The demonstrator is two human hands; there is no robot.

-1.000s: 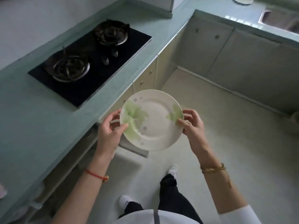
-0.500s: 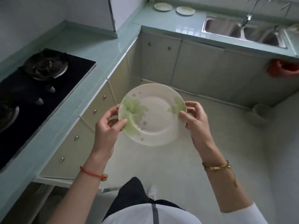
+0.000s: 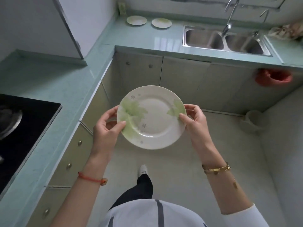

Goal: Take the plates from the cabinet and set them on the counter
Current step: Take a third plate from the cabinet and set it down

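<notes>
Both hands, left hand and right hand, pinch opposite rims of a green-flowered plate mid-air above the floor; we judge it the carrying step, next setting it beside two plates on the far counter.

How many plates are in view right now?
3. One plate is held between the left hand and right hand; two plates sit on the counter left of the sink.
</notes>
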